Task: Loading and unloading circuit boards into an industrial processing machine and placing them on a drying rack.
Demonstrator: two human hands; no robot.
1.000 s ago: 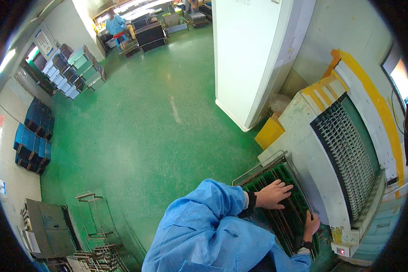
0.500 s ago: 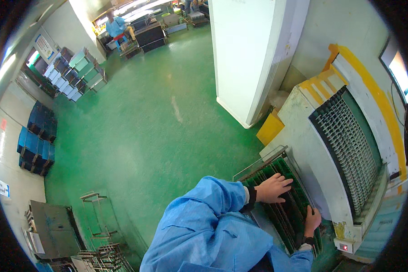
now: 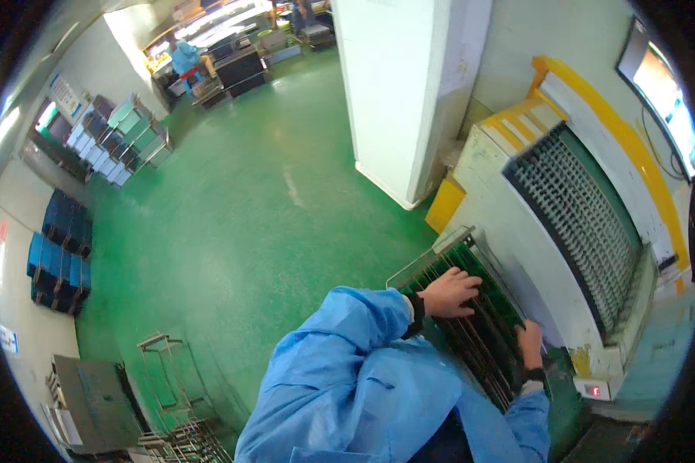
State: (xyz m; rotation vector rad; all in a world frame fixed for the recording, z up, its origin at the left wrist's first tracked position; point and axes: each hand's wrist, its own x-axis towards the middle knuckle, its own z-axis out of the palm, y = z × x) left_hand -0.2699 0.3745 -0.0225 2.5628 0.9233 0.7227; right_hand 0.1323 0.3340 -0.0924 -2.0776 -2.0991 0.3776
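Note:
A metal rack [image 3: 471, 238] stands low in front of me, filled with thin dark green panels [image 3: 506, 309] set on edge in a row. My left hand [image 3: 449, 293] lies over the panels' top edges near the rack's far end, its fingers spread. At the right side of the rack, my right hand [image 3: 530, 344] has its fingers curled round the edge of a green panel, which is partly hidden by the hand. Both arms are in blue sleeves with dark cuffs at the wrists.
Right beside the rack is a pale machine [image 3: 510, 231] with a bed of small rollers [image 3: 575, 228]. A white column [image 3: 390, 100] rises ahead. Bare metal racks [image 3: 185, 440] stand at lower left, blue bins [image 3: 58, 266] along the left wall. A seated person [image 3: 184, 58] is far off.
The view has shifted, so the machine and rack sit further left and higher. My left hand stays spread on the panels; my right hand remains at the rack's right side.

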